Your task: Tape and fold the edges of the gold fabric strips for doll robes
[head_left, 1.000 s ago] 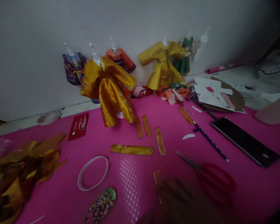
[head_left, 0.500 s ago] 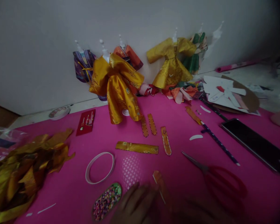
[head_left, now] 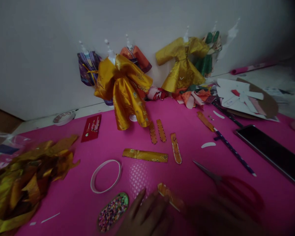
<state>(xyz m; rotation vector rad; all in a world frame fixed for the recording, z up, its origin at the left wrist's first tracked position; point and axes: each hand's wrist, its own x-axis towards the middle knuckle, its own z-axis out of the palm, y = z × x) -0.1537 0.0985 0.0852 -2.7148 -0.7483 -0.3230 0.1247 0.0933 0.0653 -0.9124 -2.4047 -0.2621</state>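
My left hand (head_left: pixel 147 213) rests at the bottom centre with its fingers spread, fingertips at the left side of a small orange fabric strip (head_left: pixel 170 197). Dark and blurred, my right hand (head_left: pixel 218 214) lies at the strip's lower right end, beside the red-handled scissors (head_left: pixel 241 190); its fingers cannot be made out. Above my hands are a gold patterned strip (head_left: pixel 145 155) and an orange strip with a white edge (head_left: pixel 176 149). A green oval dish of coloured beads (head_left: pixel 113 213) sits left of my left hand, below a pale ring (head_left: pixel 94 183).
Small doll garments, one of them golden (head_left: pixel 125 95), stand along the wall. Gold fabric scraps (head_left: pixel 34 183) are heaped at the left. A phone (head_left: pixel 267 150), a purple pen (head_left: pixel 233 152) and white paper pieces (head_left: pixel 228 83) lie at the right. A red card (head_left: pixel 91 128) lies at the upper left.
The small orange strip has turned to a flatter slant near my left fingertips. The fingers of my left hand are spread a little wider. The view has shifted slightly.
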